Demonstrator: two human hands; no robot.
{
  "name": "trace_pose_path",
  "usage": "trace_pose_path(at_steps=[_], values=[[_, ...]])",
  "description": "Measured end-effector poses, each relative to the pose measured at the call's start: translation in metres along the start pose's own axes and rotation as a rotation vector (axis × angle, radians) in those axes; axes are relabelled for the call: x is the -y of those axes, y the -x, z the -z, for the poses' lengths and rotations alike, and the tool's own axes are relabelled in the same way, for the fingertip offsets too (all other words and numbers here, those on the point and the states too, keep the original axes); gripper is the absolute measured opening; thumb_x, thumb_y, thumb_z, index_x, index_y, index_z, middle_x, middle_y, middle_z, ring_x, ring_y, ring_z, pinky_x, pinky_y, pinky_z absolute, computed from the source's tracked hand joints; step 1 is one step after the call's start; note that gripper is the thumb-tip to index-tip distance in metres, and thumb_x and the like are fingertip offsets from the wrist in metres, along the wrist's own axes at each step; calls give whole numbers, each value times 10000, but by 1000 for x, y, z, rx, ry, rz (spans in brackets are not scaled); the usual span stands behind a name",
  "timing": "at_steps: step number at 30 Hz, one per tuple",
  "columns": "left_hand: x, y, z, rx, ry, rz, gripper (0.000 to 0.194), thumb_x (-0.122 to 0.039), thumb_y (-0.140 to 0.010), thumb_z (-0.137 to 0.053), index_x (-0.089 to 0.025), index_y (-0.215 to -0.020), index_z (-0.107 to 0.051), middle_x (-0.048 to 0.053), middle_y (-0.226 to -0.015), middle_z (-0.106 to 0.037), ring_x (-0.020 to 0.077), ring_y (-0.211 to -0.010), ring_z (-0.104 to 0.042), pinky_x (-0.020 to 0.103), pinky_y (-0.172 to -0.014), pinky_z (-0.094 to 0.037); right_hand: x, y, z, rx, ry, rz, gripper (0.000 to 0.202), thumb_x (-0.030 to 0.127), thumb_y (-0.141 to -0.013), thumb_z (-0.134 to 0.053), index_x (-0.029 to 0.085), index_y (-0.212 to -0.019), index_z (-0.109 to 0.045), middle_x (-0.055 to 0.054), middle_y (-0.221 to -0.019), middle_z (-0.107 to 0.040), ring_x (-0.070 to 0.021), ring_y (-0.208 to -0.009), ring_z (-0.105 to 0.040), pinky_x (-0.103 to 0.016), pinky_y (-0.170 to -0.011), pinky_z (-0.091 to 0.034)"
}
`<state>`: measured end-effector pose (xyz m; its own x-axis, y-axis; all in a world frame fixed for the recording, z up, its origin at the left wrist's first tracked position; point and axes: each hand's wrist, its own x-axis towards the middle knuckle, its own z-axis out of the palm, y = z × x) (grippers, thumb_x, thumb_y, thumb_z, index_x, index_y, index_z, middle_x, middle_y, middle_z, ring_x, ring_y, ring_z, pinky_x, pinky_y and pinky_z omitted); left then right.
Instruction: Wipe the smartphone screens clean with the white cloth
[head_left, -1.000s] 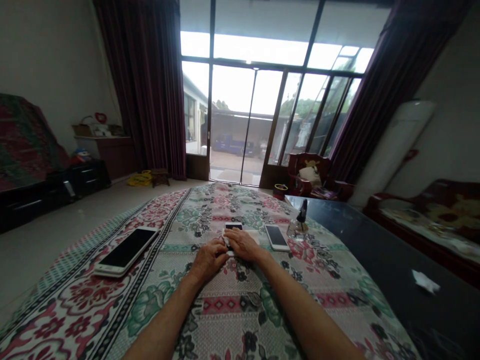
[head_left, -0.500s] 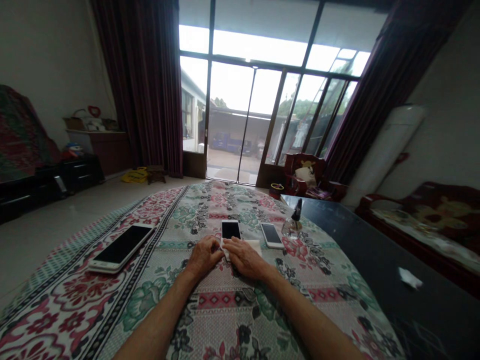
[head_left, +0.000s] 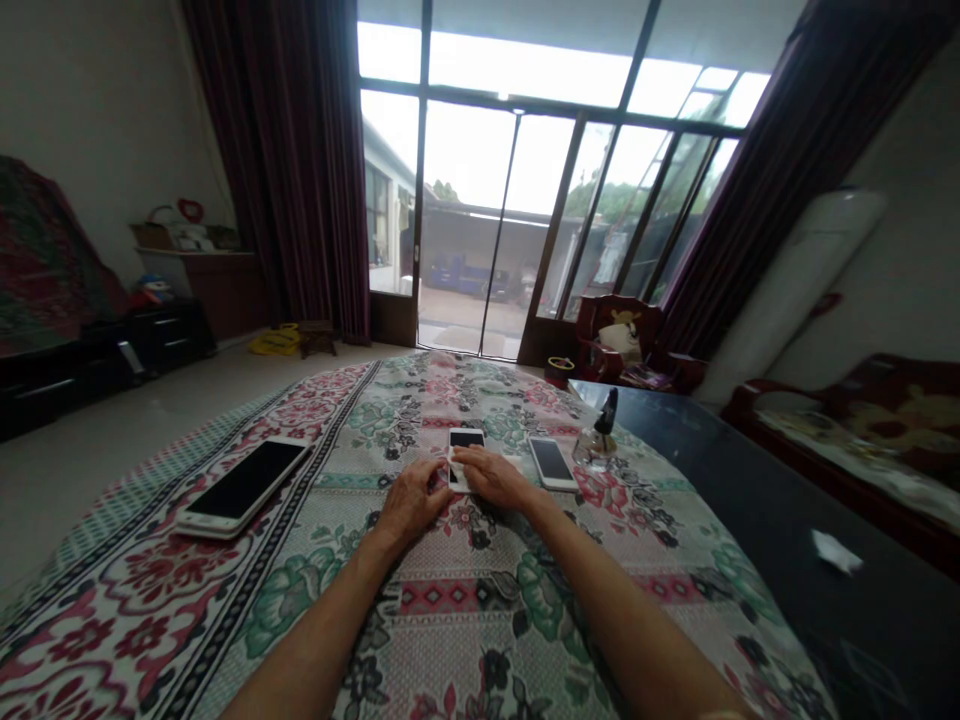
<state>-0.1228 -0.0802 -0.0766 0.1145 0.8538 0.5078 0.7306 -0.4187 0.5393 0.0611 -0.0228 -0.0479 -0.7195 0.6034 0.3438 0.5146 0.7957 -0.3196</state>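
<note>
A white phone with a dark screen (head_left: 466,438) lies on the flowered tablecloth in front of me. At its left edge is my left hand (head_left: 411,500), thumb and fingers curled against the phone's side. My right hand (head_left: 491,478) lies over the screen, pressing a white cloth (head_left: 513,462) that is mostly hidden under the palm. Just to the right lies a second white phone (head_left: 553,463). Beside that stands a clear spray bottle (head_left: 598,445) with a black nozzle. A larger white phone or tablet (head_left: 244,487) rests at the left.
A dark glossy table (head_left: 750,490) adjoins on the right, with a crumpled white tissue (head_left: 836,551) on it. Wooden seats (head_left: 619,335) stand beyond, near the glass doors. A yellow bag (head_left: 275,340) lies on the floor at the back left.
My right hand has moved slightly up the phone, and less of the cloth shows beside it. The fingers of my left hand have parted a little at the phone's edge. The view has shifted slightly.
</note>
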Motion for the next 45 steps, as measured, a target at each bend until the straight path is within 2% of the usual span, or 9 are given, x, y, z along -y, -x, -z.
trace_pose_path(at_steps=[6,14,19,24,34,45], values=[[3,-3,-1,38,7,-17,176,-226,-781,-631,-202,-939,-706,39,-830,-630,190,-813,-578,300,-774,-454,-21,-27,2,30,58,-77,345,107,-888,-389,163,-1132,-628,-81,-1108,-650,-195,-1055,-544,-311,-931,-415],[5,-5,-3,80,-56,-9,161,-288,-816,-631,-224,-918,-737,39,-811,-634,196,-857,-576,298,-800,-430,-46,-58,-7,36,112,-119,356,128,-893,-377,192,-1144,-622,-59,-1219,-622,-209,-1087,-544,-359,-981,-396],[5,-4,-3,79,-53,7,166,-278,-809,-640,-212,-927,-737,40,-822,-642,197,-859,-579,297,-803,-427,-54,-64,-14,20,96,-170,358,184,-925,-362,195,-1192,-599,-62,-1254,-608,-207,-1140,-535,-363,-1006,-391],[3,-4,-1,84,-44,0,153,-289,-817,-640,-220,-919,-731,35,-835,-647,193,-865,-581,292,-806,-430,-45,-50,-16,0,102,-133,375,188,-932,-350,165,-1226,-581,-78,-1335,-546,-200,-1214,-477,-374,-1048,-358],[-5,-3,3,27,-5,-12,55,-201,-780,-667,-204,-825,-698,31,-821,-643,181,-817,-585,295,-783,-445,-2,0,-12,-7,94,-75,405,234,-949,-340,155,-1290,-544,-106,-1389,-492,-254,-1293,-413,-455,-1063,-353],[-3,-1,2,33,-40,-10,100,-235,-802,-631,-199,-860,-704,32,-806,-612,181,-799,-569,290,-760,-432,26,38,-7,23,38,-67,419,234,-952,-352,188,-1344,-492,-69,-1433,-445,-260,-1360,-326,-479,-1102,-309]])
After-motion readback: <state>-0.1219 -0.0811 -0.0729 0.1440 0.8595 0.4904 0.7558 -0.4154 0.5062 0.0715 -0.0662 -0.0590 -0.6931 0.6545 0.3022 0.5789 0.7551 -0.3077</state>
